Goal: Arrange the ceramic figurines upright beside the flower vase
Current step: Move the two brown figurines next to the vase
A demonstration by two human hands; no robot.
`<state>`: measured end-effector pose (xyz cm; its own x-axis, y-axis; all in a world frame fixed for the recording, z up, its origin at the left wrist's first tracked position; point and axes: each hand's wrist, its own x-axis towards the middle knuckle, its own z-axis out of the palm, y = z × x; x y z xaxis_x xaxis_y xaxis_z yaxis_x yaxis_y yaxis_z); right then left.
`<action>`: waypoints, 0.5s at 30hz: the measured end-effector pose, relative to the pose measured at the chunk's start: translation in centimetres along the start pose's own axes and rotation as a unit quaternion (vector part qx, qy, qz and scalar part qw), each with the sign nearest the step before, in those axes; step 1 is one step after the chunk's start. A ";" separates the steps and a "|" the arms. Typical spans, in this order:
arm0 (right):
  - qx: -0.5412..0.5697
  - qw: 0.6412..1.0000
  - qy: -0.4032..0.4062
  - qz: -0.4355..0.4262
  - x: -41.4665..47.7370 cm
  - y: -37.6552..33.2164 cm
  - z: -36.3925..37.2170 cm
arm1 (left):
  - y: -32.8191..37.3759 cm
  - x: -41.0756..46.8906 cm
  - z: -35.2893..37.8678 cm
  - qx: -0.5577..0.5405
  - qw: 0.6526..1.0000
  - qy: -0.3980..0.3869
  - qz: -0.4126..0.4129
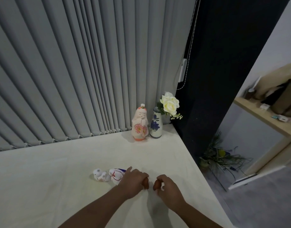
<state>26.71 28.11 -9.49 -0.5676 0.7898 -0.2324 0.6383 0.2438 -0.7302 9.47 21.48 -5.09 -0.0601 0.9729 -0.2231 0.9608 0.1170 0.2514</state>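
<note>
Both hands pinch small brown things low in the middle.
Left hand [133, 181] and right hand [167, 186] each pinch one; a pink doll [139, 123] stands beside the vase [156, 125].

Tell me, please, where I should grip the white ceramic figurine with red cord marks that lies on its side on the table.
Grip the white ceramic figurine with red cord marks across its rounded middle, coming from above. It lies flat, its far end under the left hand, with a smaller white figurine close at its left.
</note>
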 end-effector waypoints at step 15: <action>0.046 0.997 0.053 -0.023 3.4 -0.6 -2.0 | -0.2 3.3 -2.0 -0.048 0.997 0.057 0.007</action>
<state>25.44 31.74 -8.60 -0.5343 0.8350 -0.1315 0.5589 0.2323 -0.7960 8.52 25.05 -3.97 -0.0820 0.9902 -0.1127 0.9318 0.1163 0.3438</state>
